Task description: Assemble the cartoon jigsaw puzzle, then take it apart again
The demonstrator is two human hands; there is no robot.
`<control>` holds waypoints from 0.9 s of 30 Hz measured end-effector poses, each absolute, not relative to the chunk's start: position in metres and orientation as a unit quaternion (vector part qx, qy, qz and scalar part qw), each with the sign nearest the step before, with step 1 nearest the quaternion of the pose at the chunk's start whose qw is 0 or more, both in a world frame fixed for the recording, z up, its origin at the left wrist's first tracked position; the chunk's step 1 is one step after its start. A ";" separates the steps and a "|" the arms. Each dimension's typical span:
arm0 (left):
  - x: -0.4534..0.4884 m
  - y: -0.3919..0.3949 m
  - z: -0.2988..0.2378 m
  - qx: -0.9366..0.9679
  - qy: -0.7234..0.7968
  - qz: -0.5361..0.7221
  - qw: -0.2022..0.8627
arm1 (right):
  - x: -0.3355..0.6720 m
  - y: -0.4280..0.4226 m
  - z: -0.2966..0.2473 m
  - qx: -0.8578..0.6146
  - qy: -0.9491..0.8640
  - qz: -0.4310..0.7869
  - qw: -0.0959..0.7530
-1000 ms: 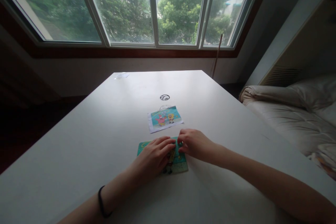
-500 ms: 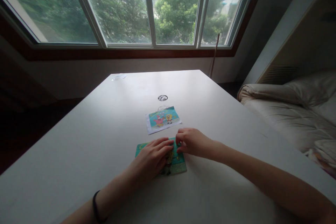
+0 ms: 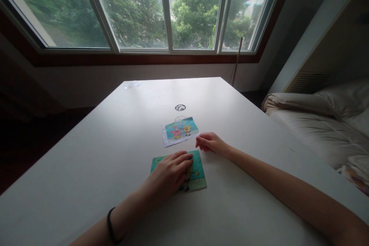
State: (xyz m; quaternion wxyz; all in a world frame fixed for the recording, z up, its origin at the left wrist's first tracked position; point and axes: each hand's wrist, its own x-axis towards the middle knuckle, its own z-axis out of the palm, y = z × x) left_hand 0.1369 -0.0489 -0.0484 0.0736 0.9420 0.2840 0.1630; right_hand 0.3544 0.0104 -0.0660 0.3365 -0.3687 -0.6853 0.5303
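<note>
A green and teal jigsaw puzzle (image 3: 198, 169) with a yellow cartoon figure lies flat on the white table. My left hand (image 3: 173, 167) rests on top of it, fingers stretched out, covering its middle and part of its left side. Just beyond the puzzle's far right corner, my right hand (image 3: 210, 143) is closed, its fingers curled in; whatever they may hold is hidden. Its fingertips are close to the right corner of a printed picture sheet (image 3: 182, 130) showing cartoon figures. Whether they touch the sheet I cannot tell.
Behind the sheet, a round black-and-white emblem (image 3: 180, 107) shows on the white table (image 3: 109, 142). A clear, thin piece (image 3: 132, 84) lies at the far left corner. A couch (image 3: 311, 123) stands to the right, and a thin stick (image 3: 237, 61) leans by the window.
My right hand has lifted off the puzzle's right part and moved away from me, toward the picture sheet's corner. My left hand stays on the puzzle.
</note>
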 end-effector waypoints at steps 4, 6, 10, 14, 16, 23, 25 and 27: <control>0.143 -0.056 -0.043 0.950 0.284 0.126 0.026 | 0.355 0.011 -0.068 -0.368 -0.680 0.535 0.341; 0.146 -0.059 -0.041 0.952 0.287 0.109 0.005 | 0.355 0.011 -0.069 -0.369 -0.680 0.534 0.340; 0.149 -0.061 -0.040 0.951 0.290 0.106 -0.015 | 0.356 0.011 -0.068 -0.378 -0.680 0.529 0.339; 0.148 -0.058 -0.041 0.953 0.285 0.106 0.011 | 0.357 0.009 -0.067 -0.379 -0.680 0.526 0.342; 0.146 -0.057 -0.042 0.952 0.282 0.113 0.027 | 0.358 0.009 -0.067 -0.379 -0.678 0.529 0.342; 0.140 -0.059 -0.046 0.945 0.293 0.125 0.080 | 0.357 0.009 -0.069 -0.403 -0.611 0.527 0.433; 0.138 -0.058 -0.047 0.946 0.290 0.111 0.098 | 0.356 0.009 -0.069 -0.412 -0.582 0.517 0.474; 0.136 -0.057 -0.050 0.947 0.285 0.101 0.109 | 0.356 0.010 -0.068 -0.418 -0.562 0.512 0.497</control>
